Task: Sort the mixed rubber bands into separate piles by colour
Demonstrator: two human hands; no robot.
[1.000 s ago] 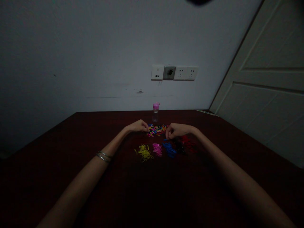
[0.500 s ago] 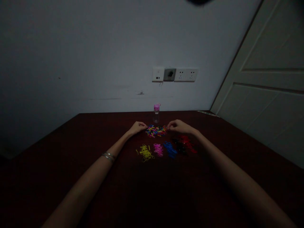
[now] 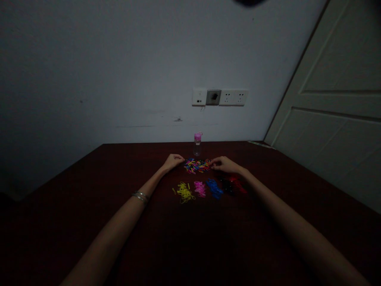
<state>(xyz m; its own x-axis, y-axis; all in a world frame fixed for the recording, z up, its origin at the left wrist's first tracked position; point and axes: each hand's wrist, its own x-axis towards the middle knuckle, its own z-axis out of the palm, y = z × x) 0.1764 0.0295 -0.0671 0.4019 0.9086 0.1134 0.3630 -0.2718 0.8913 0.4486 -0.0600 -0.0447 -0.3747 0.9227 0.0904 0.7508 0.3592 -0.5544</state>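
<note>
A mixed-colour pile of small rubber bands (image 3: 196, 166) lies on the dark reddish table between my two hands. My left hand (image 3: 173, 161) is at the pile's left edge, its fingers pressed together; whatever they may pinch is too small to see. At the right edge, my right hand (image 3: 223, 164) has its thumb and fingertips closed together against the bands, and I cannot make out what is between them. Nearer to me lie single-colour heaps: yellow bands (image 3: 185, 193), pink bands (image 3: 199, 189), blue bands (image 3: 214, 188), black bands (image 3: 227, 185) and red bands (image 3: 238, 184), the last partly shaded by my right forearm.
Behind the mixed pile stands a clear bottle (image 3: 197, 146) with a pink cap. The table (image 3: 143, 238) meets a pale wall (image 3: 119, 71) carrying a row of sockets (image 3: 220, 97). A panelled white door (image 3: 336, 95) is at the right. The light is dim.
The view has shifted slightly, so everything appears a little lower and mostly further right. My right fingertips have moved slightly inward at the pile's edge. My left hand stays beside it.
</note>
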